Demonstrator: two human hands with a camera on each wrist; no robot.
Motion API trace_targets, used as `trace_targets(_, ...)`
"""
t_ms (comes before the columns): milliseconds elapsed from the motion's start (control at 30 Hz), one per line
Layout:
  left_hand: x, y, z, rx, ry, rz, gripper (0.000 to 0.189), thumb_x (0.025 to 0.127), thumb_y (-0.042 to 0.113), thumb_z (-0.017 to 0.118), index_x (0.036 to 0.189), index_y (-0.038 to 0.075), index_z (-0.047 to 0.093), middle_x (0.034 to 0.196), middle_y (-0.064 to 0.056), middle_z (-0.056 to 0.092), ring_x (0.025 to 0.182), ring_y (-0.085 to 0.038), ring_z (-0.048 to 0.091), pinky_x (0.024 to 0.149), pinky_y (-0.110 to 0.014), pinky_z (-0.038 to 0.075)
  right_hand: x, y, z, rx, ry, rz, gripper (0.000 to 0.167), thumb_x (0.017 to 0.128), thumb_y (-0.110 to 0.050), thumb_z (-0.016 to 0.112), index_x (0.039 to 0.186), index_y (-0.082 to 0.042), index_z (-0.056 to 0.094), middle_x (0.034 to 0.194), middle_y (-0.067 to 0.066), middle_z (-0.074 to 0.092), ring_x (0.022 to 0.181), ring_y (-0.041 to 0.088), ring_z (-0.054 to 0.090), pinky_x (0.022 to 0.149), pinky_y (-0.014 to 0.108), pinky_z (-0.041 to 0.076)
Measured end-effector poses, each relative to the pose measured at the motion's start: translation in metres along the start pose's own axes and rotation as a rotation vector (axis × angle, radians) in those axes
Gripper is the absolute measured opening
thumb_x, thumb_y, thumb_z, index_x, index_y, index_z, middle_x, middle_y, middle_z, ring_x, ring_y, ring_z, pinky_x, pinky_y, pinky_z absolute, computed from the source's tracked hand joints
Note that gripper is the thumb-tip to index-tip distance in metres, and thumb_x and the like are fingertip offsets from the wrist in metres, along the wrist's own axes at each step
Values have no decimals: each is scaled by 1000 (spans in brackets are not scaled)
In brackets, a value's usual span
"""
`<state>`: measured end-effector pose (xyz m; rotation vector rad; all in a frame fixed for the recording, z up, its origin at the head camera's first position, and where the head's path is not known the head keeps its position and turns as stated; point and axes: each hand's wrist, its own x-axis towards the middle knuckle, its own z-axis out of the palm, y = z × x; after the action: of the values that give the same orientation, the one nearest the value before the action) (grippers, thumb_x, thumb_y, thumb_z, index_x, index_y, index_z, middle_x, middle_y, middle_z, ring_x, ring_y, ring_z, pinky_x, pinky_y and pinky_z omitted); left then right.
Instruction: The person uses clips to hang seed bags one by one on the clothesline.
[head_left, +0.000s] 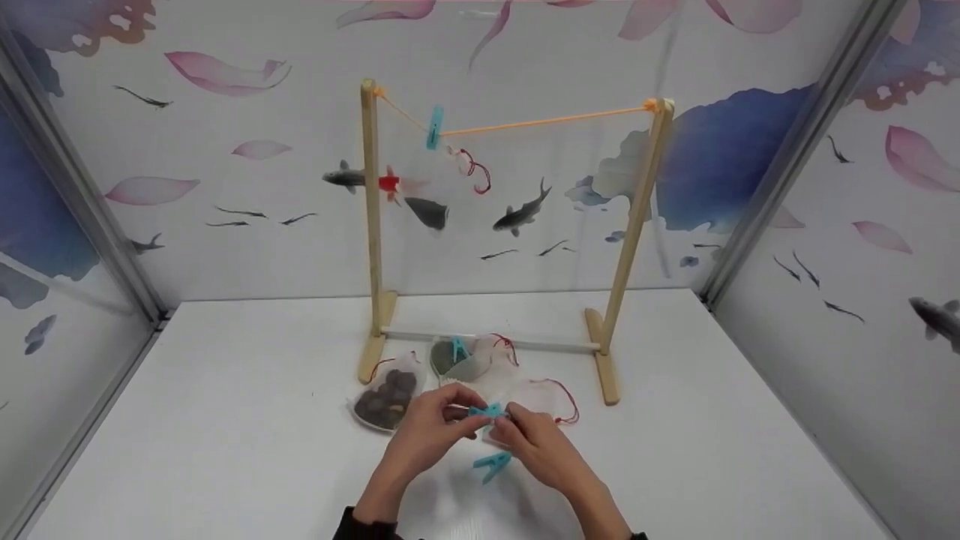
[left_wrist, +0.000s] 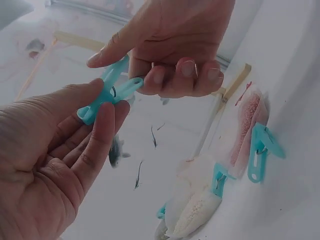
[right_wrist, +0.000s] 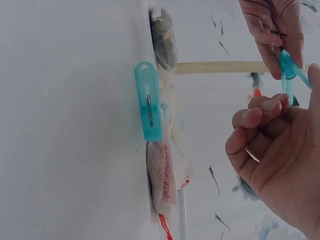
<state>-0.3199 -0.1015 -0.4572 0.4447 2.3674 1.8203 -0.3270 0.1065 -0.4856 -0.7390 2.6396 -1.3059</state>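
The left hand (head_left: 439, 424) pinches a blue clip (left_wrist: 106, 94) by its nose in front of a rack (head_left: 373, 225); the right hand (head_left: 538, 442) holds its handles between thumb and curled fingers. For a clean squeeze, both handles want even pressure, with the left fingertips clear of the nose. Clips: apparently five, since hands hide some; one held, a loose clip (right_wrist: 148, 102) on the table (head_left: 187, 420), one on the line (head_left: 544, 121), two among the bags. Bags: five; a dark bag (head_left: 385, 397), green bag (head_left: 442, 358), cream bag (left_wrist: 195, 207) and pink bag (left_wrist: 247, 125) below, one hanging.
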Motion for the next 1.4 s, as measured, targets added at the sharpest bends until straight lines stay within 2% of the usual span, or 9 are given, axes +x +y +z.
trace_targets(200,0,3,-3,-86,-22,-15,28,91,29,73,111,9,69,106,-7,71,88,-16,73,78,-26,59,-2,-5,0,76,78,-83,34,109,-31,39,96,-8,61,80,20,63,79,29,64,71,19,48)
trace_targets(367,0,3,-3,-93,9,-1,28,91,27,73,112,9,69,106,-7,72,87,-14,71,78,-24,59,-4,-8,0,36,141,-96,30,108,-29,42,100,-7,61,84,13,68,80,19,66,75,20,52)
trace_targets(533,1,1,0,-72,20,15,29,91,26,73,112,7,69,104,-8,72,86,-14,70,76,-23,59,-4,-10,0,-82,204,-92,28,108,-30,43,100,-9,59,81,2,63,77,6,56,72,20,47)
trace_targets(667,3,-2,2,-41,18,3,30,91,28,73,112,7,68,103,-6,72,88,-19,70,76,-23,58,-3,-9,-1,-148,230,-74,27,107,-32,44,96,-13,59,77,-3,57,75,3,51,69,19,45)
trace_targets(900,4,-7,5,29,15,26,26,93,29,72,112,12,69,105,-4,73,88,-18,71,74,-20,57,-1,-4,-3,-158,191,-54,29,107,-32,45,91,-14,61,76,2,60,74,3,53,68,18,46)
trace_targets(1033,3,-8,4,68,-30,44,26,95,29,68,117,15,71,109,-2,74,88,-14,70,74,-19,56,-1,-2,-6,-138,123,-35,35,107,-37,44,97,-9,62,81,3,64,76,5,54,69,19,46)
trace_targets(1133,3,-7,1,105,-55,49,25,96,31,66,117,18,73,110,0,75,86,-10,69,75,-18,56,-2,-3,-7,-138,81,0,37,106,-43,42,102,-12,61,86,0,66,79,5,55,72,20,46)
trace_targets(1400,3,-7,0,130,-59,58,25,95,33,67,115,20,74,108,2,75,83,-9,69,74,-19,56,-4,-4,-8,-132,43,4,37,106,-46,39,106,-15,59,90,0,65,82,7,56,74,22,46)
